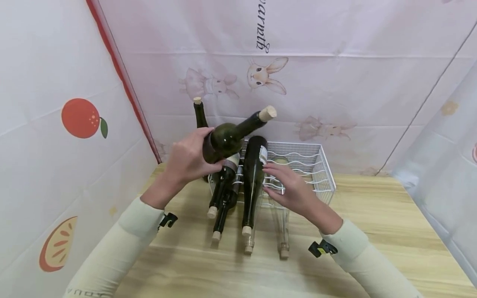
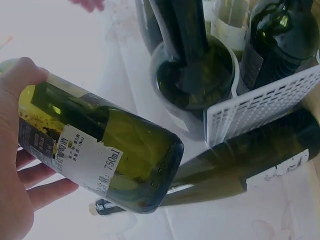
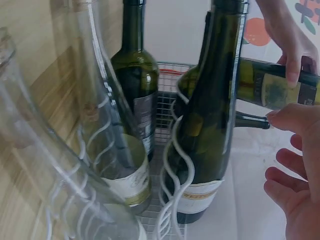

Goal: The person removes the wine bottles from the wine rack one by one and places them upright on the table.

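My left hand (image 1: 188, 161) grips a green wine bottle (image 1: 226, 142) round its body, raised above the left side of a white wire rack (image 1: 325, 182). The bottle tilts, its cork (image 1: 268, 114) pointing up and right; a white label marked 750ml (image 2: 87, 155) shows in the left wrist view. My right hand (image 1: 294, 190) is over the rack, fingers loosely bent and holding nothing. Nearest to it lies a dark corked bottle (image 1: 253, 178) in the rack's upper level; in the right wrist view a gap separates the fingers (image 3: 280, 185) from that bottle.
Two more dark bottles (image 1: 222, 186) lie at the rack's left, necks towards me. Clear corked bottles (image 1: 284, 227) lie in the lower level. A dark corked bottle (image 1: 200, 114) stands behind my left hand, beside the rack. The wooden table (image 1: 387, 231) meets a printed curtain (image 1: 335, 95).
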Demonstrator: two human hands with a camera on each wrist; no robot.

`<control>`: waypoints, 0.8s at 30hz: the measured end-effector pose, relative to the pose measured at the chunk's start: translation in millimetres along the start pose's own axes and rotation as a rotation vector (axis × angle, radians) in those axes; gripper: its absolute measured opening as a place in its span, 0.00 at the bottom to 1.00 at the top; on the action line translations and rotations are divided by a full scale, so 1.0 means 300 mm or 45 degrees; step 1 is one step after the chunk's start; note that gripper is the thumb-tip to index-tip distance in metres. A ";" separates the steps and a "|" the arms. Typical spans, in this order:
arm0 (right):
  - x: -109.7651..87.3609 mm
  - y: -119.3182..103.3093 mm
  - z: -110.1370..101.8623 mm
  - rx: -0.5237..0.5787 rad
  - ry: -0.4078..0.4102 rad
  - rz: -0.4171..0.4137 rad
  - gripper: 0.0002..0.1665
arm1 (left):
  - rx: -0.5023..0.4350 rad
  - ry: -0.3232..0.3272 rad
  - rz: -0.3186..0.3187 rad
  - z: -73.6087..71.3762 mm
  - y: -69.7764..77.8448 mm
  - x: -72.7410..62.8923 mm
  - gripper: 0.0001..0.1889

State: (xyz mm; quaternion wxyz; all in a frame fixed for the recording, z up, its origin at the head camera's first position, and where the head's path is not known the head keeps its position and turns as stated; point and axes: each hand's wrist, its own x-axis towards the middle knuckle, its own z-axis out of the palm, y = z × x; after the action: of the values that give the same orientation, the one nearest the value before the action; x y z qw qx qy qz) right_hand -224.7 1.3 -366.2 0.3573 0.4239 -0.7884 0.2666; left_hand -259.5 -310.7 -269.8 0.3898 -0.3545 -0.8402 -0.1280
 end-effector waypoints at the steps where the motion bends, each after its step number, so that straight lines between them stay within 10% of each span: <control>1: -0.001 0.005 0.006 -0.008 0.003 -0.022 0.34 | -0.012 0.000 -0.017 -0.002 -0.010 -0.001 0.46; 24: -0.031 0.039 0.108 -0.169 -0.238 -0.188 0.43 | -0.117 0.060 -0.468 0.047 -0.202 -0.125 0.44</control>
State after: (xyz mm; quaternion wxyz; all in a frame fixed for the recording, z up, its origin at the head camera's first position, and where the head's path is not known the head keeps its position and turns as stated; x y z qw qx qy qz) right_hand -242.2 -12.0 -394.4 0.3282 0.4794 -0.8007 0.1461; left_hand -293.0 -365.7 -303.4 0.3628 -0.2095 -0.8748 -0.2434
